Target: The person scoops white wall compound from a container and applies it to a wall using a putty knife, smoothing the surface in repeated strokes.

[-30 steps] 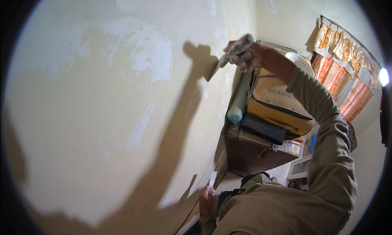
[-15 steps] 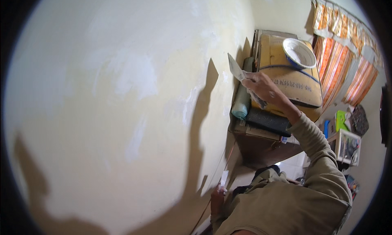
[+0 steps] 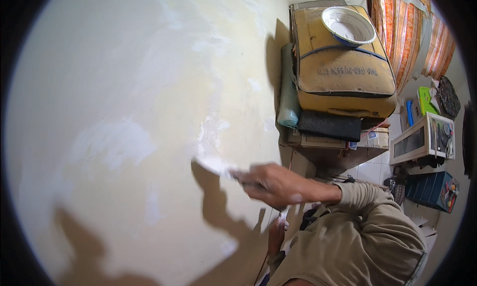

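Note:
My right hand (image 3: 273,184) is closed around the handle of a putty knife (image 3: 214,164) and reaches to the left across the view. The pale blade is slightly blurred. Its tip meets its own shadow at the cream wall (image 3: 174,186), just below a rough whitish patch (image 3: 211,132). Lower down, close to the wall, my left hand (image 3: 277,232) is closed on a narrow, whitish flat-bladed tool (image 3: 282,215), whose upper part my right hand mostly hides. Several smeared white filler patches (image 3: 117,142) mark the wall.
A bowl of white paste (image 3: 349,26) rests on a yellow suitcase (image 3: 348,72), atop a stack beside the wall. A green roll (image 3: 289,94) stands between them. Further right are orange-striped curtains (image 3: 400,32), a white cabinet (image 3: 422,139) and a dark blue crate (image 3: 428,189).
My right hand has swung down and left with the putty knife, from beside the suitcase to the wall. The view has shifted, and the left hand's tool is now mostly covered.

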Available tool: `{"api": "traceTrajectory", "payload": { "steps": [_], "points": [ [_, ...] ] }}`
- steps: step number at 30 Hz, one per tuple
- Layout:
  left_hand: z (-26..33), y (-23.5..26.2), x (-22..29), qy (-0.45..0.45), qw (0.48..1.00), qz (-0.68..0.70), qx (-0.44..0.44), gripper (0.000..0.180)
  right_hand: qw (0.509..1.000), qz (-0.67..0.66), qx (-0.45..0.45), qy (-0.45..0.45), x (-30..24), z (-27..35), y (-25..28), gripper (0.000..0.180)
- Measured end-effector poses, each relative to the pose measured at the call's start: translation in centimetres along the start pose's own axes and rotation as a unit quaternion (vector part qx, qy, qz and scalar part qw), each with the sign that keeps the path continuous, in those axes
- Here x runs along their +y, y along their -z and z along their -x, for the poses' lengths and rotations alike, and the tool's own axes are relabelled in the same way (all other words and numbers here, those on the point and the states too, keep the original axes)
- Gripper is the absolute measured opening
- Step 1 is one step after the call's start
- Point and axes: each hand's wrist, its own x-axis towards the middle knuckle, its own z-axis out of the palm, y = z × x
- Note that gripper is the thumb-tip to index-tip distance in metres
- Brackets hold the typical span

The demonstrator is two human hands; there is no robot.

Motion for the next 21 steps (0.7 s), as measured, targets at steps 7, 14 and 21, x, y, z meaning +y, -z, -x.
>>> {"api": "traceTrajectory", "payload": {
  "steps": [7,14,21],
  "points": [
    [0.0,-0.9,3.0,0.012,0.997,0.066,0.022,0.036,0.929,-0.323,-0.027,-0.176,9.3,9.1,0.8,0.045],
    [0.9,-2.9,4.4,0.073,0.979,0.190,0.023,0.030,0.801,-0.510,0.070,-0.306,16.1,14.0,0.6,0.024],
    [0.2,-2.0,11.2,0.054,0.959,0.273,0.046,0.033,0.917,-0.310,0.005,-0.251,15.8,13.1,2.1,0.040]
  ]
}}
